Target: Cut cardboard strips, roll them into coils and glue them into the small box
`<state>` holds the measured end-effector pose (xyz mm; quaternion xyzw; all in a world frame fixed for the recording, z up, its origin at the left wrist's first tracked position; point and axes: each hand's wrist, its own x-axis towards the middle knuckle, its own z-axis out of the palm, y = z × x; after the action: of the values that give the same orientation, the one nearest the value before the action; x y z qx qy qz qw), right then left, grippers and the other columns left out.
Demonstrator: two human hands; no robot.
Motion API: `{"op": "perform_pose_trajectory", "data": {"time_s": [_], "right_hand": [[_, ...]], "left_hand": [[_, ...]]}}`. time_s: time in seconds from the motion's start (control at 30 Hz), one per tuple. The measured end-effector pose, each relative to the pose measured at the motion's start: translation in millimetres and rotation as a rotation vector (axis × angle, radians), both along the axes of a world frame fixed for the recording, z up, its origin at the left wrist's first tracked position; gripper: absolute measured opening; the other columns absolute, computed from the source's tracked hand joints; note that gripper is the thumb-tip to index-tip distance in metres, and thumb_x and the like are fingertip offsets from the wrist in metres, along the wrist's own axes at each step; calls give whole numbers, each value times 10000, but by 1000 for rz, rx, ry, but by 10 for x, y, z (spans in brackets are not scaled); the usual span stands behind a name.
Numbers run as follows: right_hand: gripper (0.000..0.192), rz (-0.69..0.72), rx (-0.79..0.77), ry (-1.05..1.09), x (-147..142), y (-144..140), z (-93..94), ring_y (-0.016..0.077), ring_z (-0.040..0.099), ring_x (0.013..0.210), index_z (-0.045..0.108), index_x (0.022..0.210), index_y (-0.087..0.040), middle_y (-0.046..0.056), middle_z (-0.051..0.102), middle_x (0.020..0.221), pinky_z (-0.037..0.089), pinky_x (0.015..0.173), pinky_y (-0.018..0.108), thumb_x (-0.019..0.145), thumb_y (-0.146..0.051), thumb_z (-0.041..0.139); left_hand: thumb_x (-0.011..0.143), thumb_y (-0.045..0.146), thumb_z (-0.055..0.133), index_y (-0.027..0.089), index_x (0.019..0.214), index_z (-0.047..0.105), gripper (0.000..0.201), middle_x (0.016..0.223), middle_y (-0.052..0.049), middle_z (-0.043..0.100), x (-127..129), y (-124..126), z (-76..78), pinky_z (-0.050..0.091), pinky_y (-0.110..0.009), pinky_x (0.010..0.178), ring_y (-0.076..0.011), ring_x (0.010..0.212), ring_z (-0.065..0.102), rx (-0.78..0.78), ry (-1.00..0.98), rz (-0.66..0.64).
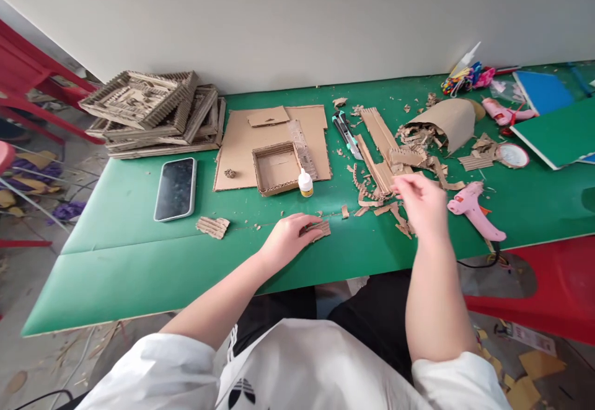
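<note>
My left hand rests on the table with its fingers curled over a small piece of corrugated cardboard. My right hand is closed in a pinch at the near side of a heap of torn cardboard scraps; anything between its fingertips is too small to make out. Beyond my left hand stand a small white glue bottle and a shallow open cardboard box. The box lies on a flat cardboard sheet, beside a clear ruler. Another corrugated scrap lies left of my left hand.
A phone and stacked corrugated frames are at left. A utility knife lies behind the scraps. Right of my right hand are a pink glue gun, a tape roll, another glue gun and a green board.
</note>
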<state>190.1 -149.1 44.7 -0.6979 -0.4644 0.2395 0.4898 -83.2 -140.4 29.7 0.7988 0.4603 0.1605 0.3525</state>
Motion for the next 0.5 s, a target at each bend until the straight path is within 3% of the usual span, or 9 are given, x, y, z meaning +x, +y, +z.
{"op": "perform_pose_trajectory", "data": {"time_s": [0.07, 0.17, 0.33, 0.43, 0.5], "right_hand": [[254, -171, 56, -126, 285, -71, 7, 192, 661, 751, 682, 861, -196, 59, 705, 815, 535, 693, 335, 760, -413, 596], [253, -290, 49, -375, 635, -229, -3, 201, 657, 749, 693, 919, -201, 72, 717, 868, 531, 723, 359, 776, -360, 559], [329, -345, 10, -596, 1028, -480, 1, 213, 671, 900, 702, 966, -185, 84, 727, 984, 502, 870, 384, 801, -222, 420], [297, -408, -10, -609, 1187, -485, 54, 233, 675, 874, 705, 941, -176, 96, 730, 983, 509, 805, 379, 796, -266, 461], [276, -419, -63, -627, 1238, -404, 111, 235, 672, 805, 707, 870, -187, 91, 738, 876, 502, 744, 357, 815, -351, 492]], "left_hand": [[895, 355, 518, 216, 1060, 620, 238, 861, -17, 653, 5, -40, -26, 485, -251, 677, -142, 720, 598, 76, 64, -33], [938, 319, 447, 213, 982, 626, 212, 932, -34, 635, 36, -83, -71, 488, -260, 706, -152, 785, 606, 254, 193, -85], [942, 304, 437, 173, 923, 670, 268, 939, -84, 632, 72, -154, -130, 485, -339, 787, -199, 834, 565, 584, 258, -164], [926, 317, 480, 161, 999, 663, 251, 951, -94, 642, 85, -215, -164, 483, -343, 777, -213, 867, 557, 658, 236, -183], [920, 316, 495, 157, 1056, 648, 259, 972, -96, 651, 93, -246, -185, 483, -342, 781, -216, 891, 555, 672, 222, -198]]}}
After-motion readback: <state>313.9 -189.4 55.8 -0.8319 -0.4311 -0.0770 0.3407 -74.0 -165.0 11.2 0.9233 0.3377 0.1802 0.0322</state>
